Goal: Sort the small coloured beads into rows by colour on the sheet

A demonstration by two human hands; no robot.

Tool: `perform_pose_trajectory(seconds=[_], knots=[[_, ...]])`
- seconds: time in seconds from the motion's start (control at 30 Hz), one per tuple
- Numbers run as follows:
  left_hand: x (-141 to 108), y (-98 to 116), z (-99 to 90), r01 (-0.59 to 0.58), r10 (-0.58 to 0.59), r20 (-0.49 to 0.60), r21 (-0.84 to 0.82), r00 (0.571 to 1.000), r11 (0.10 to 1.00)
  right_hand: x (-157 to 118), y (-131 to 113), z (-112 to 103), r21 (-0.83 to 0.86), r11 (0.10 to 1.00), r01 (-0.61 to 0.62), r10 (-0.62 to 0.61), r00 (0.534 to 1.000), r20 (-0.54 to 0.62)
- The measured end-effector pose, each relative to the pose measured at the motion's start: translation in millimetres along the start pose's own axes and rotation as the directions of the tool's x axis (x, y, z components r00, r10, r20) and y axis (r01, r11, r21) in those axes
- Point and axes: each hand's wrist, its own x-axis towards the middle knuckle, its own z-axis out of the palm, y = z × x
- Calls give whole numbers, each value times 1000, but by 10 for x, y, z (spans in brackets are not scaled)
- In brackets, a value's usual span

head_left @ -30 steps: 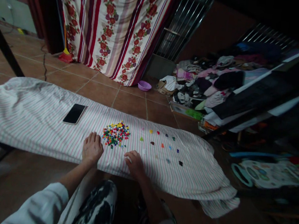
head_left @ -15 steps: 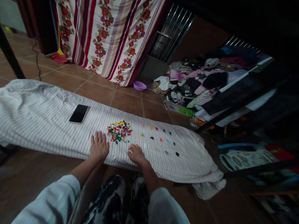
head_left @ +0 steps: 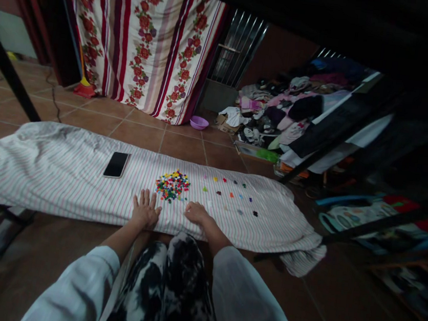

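A mixed pile of small coloured pieces (head_left: 173, 184) lies on the striped cloth (head_left: 72, 180). Just below the pile's left side, my left hand (head_left: 146, 210) rests flat with its fingers spread, holding nothing. My right hand (head_left: 197, 213) is closed at the pile's lower right, its fingers curled in; whatever they hold, if anything, is too small to make out. Right of the pile, small groups sorted by colour are laid in rows, among them a yellow group (head_left: 215, 179), an orange group (head_left: 231, 195) and a black group (head_left: 255, 213).
A dark-screened phone (head_left: 116, 165) lies on the cloth left of the pile. Beyond, on the tiled floor, are a purple basin (head_left: 198, 122), a red broom (head_left: 85, 89) and a heap of clothes (head_left: 277, 111). A floral curtain (head_left: 153, 45) hangs behind.
The view has shifted slightly. My left hand's fingers have spread wider, with the thumb out. My right hand stays near the pile's lower right, its fingers curled in more.
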Motion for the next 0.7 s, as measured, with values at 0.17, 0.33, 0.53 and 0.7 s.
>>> perform_pose_trajectory(seconds=[0.17,0.33,0.53,0.7], knots=[[21,99,-74,57,-58,41,19,997,998,6,67,-15,-10,997,71,-71,997,3],[91,221,-164,138,-143,113,51,983,989,10,144,-18,19,988,152,-152,988,-1],[227,286,-185,209,-217,192,60,957,976,-128,186,-40,73,982,175,-173,984,-39],[347,329,-126,215,-217,120,28,969,976,-233,189,-61,75,978,195,-193,981,-37]])
